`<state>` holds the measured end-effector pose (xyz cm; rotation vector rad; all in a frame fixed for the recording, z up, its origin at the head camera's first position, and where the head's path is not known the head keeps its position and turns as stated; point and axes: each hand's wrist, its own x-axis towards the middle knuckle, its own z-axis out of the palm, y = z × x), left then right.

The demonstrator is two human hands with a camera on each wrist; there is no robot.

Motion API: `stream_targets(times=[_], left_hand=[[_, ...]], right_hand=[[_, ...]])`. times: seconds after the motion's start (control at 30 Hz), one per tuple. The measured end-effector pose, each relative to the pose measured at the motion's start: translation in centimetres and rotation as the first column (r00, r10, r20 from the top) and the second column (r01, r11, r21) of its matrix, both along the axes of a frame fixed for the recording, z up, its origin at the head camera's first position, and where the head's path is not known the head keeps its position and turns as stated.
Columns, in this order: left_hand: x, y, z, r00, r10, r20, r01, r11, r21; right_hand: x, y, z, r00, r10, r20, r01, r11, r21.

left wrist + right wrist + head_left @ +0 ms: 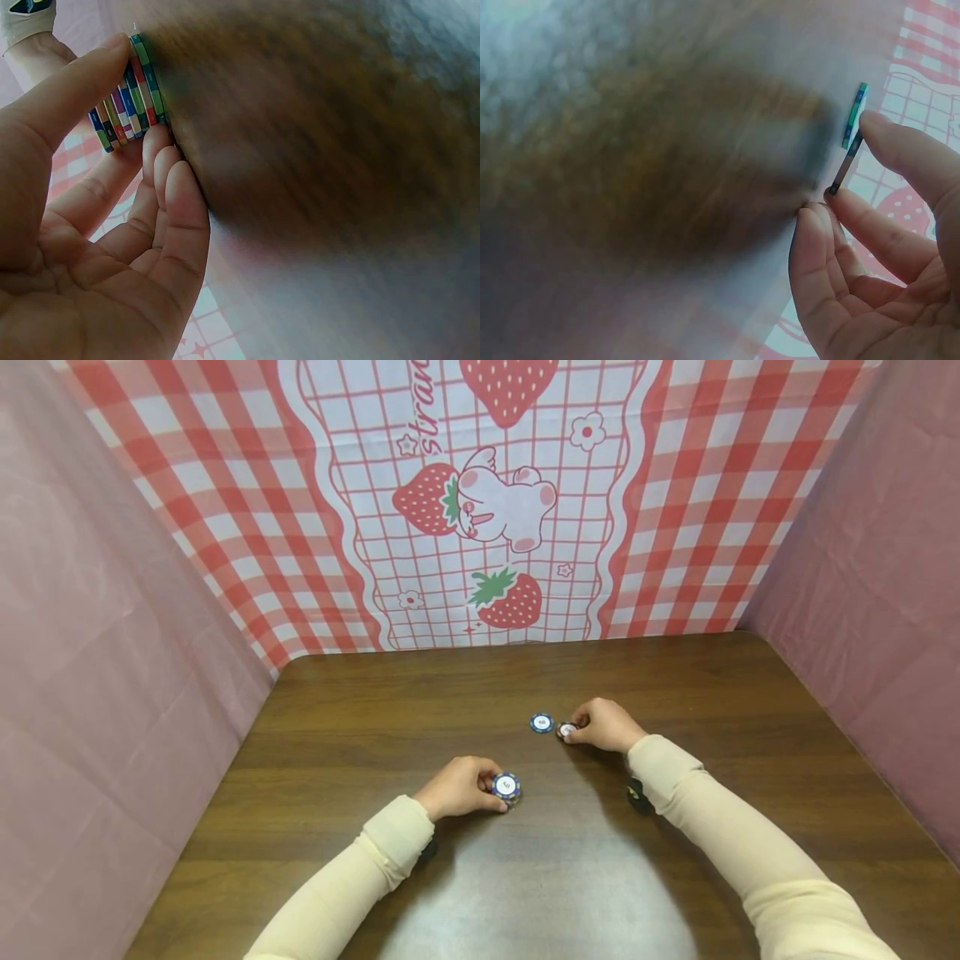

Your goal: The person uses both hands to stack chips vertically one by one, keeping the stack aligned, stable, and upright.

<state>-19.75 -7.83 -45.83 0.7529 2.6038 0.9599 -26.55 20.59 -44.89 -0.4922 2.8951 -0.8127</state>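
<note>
A stack of several poker chips [506, 786] stands on the table, a blue-edged chip with a white centre on top. My left hand [465, 787] grips its left side between thumb and fingers; the stack's striped edges [126, 97] show green, red, blue and purple in the left wrist view. Farther back, my right hand [606, 725] pinches a dark-edged poker chip [567, 730] between thumb and forefinger, one side of it tilted up in the right wrist view. Just left of that lies a blue poker chip [542, 722], with green on its edge.
The brown wooden table [360, 718] reaches back to a red-and-white checked cloth [697, 485] with strawberry prints. Pink cloth [112, 652] hangs along the left side, and another pink curtain [870, 568] along the right.
</note>
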Motion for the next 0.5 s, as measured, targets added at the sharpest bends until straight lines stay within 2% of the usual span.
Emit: stream_targets(times=[0.27, 0.5], left_hand=[[0.0, 0.0, 0.1, 1.000, 0.005, 0.007, -0.005, 1.000, -0.004], [0.0, 0.0, 0.0, 1.000, 0.006, 0.008, -0.006, 1.000, -0.006]], right_hand=[[0.6, 0.0, 0.3, 0.999, -0.036, 0.025, 0.038, 0.991, -0.126], [1.2, -0.2, -0.3, 0.997, -0.073, -0.037, 0.063, 0.972, -0.226]])
